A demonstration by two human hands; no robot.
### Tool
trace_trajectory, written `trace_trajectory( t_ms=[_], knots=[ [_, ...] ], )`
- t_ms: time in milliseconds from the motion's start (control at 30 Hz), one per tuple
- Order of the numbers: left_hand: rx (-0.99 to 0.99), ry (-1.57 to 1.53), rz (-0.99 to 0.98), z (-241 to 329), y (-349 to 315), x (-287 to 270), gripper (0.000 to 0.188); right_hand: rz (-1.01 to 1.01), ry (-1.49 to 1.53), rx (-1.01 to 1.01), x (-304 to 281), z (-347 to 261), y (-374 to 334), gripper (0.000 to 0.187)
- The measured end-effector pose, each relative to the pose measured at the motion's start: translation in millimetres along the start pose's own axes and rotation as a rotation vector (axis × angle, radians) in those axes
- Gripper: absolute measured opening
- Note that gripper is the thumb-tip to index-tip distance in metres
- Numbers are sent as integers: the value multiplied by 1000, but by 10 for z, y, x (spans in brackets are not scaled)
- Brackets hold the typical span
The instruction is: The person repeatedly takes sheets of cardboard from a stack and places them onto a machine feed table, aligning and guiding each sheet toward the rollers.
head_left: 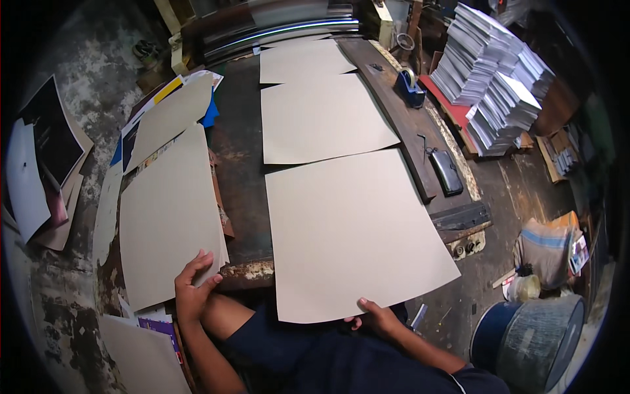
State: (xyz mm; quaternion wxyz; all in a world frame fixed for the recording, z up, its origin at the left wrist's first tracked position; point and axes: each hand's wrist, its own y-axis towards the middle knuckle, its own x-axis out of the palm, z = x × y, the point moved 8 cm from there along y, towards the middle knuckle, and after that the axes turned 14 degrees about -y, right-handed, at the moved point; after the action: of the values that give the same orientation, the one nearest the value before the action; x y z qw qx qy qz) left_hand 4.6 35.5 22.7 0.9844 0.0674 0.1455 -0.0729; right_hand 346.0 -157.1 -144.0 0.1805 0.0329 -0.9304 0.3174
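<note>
My right hand (377, 318) pinches the near edge of a large beige cardboard sheet (354, 230), thumb on top and fingers curled underneath. That sheet lies on the dark worktable, its near end jutting over my lap. Ahead of it, a second cardboard sheet (325, 118) and a third sheet (305, 60) line up toward a shiny metal roller (289, 26). My left hand (197, 282) rests at the near right corner of a pile of similar cardboard sheets (172, 210) on the left, thumb apart from its fingers. It appears to touch the top sheet without gripping it.
A dark straight bar (387, 118) runs along the sheets' right side. Beyond it sit a blue tape dispenser (411, 88) and a black case (446, 172). Tall paper stacks (472, 59) stand at right. A drum (531, 341) is near right; loose prints (49, 144) lie far left.
</note>
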Motion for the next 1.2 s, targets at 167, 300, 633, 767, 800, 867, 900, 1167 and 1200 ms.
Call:
trace_trajectory(
  t_ms=[167, 300, 633, 767, 800, 867, 900, 1167, 1200],
  knots=[
    [-43, -131, 21, -135, 10, -68, 44, -42, 102, 12, 33, -123, 97, 45],
    [-83, -230, 18, -195, 50, -61, 37, -13, 166, 20, -16, -301, 321, 46],
    [-125, -110, 368, -347, -122, -124, 37, 75, 210, -73, -164, -622, 981, 48],
    [7, -775, 765, -509, -199, -333, 34, 68, 242, -132, -159, -680, 1150, 45],
    [15, -784, 772, -402, -167, -272, 34, 85, 275, -152, -210, -668, 1175, 43],
    [35, -596, 1008, -75, -299, -273, 34, 90, 300, -176, -212, -672, 1191, 43],
    [118, -480, 872, -65, -324, -295, 33, 118, 315, -189, -148, -696, 1183, 43],
    [185, 32, 271, 505, -364, 343, 28, 25, 244, -237, 22, -1116, 886, 61],
    [215, -10, 159, 555, -356, 456, 30, -171, 212, -290, 162, -1214, 817, 69]
  ],
)
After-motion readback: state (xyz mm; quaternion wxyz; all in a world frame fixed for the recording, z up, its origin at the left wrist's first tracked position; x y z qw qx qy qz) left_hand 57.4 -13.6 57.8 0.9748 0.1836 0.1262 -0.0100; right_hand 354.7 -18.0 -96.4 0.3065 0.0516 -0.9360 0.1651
